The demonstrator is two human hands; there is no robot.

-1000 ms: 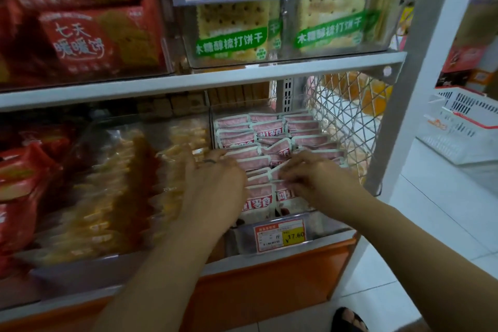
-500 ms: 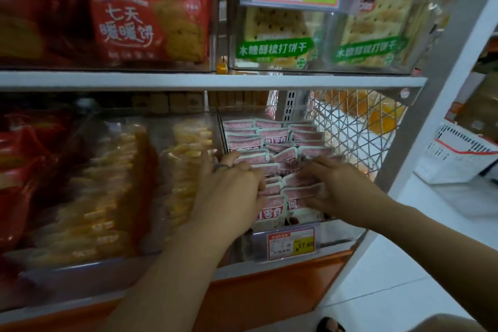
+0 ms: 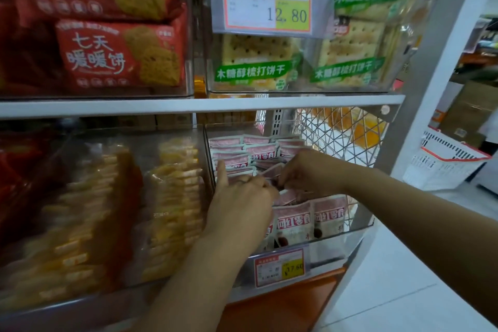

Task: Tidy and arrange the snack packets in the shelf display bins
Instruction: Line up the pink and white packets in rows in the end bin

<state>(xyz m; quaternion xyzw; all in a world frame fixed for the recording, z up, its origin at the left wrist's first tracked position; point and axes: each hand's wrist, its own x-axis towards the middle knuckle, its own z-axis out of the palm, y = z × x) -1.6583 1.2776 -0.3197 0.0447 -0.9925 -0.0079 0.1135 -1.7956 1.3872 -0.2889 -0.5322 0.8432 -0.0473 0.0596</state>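
Observation:
Small pink-and-white snack packets fill a clear plastic display bin on the lower shelf, standing in rows front to back. My left hand is inside the bin over the middle rows, index finger pointing up against the packets, other fingers curled on packet tops. Just to its right, my right hand has its fingers curled down, pinching the top of a packet in the middle rows. The packets under both hands are hidden.
Left of it, a clear bin holds yellow-orange wrapped snacks. The upper shelf carries red biscuit packs and green-labelled cracker packs. A wire mesh side panel and white post bound the right. A white basket sits beyond.
Both hands have moved further back into the pink-packet bin, now working the middle rows close together. The view has moved closer to the shelf.

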